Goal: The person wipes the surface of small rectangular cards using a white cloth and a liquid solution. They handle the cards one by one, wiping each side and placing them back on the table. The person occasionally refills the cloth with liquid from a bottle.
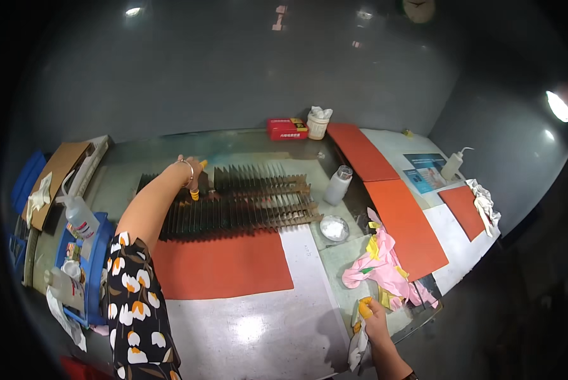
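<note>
I find the left hand (195, 176) at the rear row of dark upright plates (258, 180); whether its yellow-tipped fingers grip one, I cannot tell. The right hand (375, 318) is closed on a crumpled white cloth (358, 349). Risk noted: the left forearm crosses the near end of the front row (239, 215), where a dropped wrist could topple plates. A careless forward-left reach by the right hand could upset the dish (334, 228). The forearm masks plates beneath it; the cloth's gripped part is hidden.
</note>
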{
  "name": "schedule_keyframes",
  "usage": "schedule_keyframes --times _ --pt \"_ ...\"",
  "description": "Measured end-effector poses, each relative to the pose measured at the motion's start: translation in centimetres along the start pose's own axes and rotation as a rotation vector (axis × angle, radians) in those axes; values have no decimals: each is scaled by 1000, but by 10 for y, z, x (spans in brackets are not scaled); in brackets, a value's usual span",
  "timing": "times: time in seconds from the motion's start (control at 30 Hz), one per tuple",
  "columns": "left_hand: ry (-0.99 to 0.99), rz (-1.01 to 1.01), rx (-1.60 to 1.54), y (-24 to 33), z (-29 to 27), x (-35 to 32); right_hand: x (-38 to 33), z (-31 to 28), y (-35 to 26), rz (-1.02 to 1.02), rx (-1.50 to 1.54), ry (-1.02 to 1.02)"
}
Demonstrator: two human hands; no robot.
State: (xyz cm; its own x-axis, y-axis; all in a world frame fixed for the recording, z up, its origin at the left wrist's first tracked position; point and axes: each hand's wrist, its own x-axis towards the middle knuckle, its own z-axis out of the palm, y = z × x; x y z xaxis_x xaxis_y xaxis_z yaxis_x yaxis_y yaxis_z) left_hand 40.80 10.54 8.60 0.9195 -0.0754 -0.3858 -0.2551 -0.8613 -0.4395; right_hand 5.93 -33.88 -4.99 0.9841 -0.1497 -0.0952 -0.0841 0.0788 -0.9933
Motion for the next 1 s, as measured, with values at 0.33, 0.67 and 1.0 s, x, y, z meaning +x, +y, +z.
schedule_keyframes --times 0.33,0.67,1.0 --pt "-38 -46 14 -15 1 3 0 8 -5 -28 26 46" --pt "-65 -41 -46 -20 13 17 3 8 -9 -69 39 28" --pt "671 -27 -330 -39 7 -91 9 1 10 -68 -5 74"
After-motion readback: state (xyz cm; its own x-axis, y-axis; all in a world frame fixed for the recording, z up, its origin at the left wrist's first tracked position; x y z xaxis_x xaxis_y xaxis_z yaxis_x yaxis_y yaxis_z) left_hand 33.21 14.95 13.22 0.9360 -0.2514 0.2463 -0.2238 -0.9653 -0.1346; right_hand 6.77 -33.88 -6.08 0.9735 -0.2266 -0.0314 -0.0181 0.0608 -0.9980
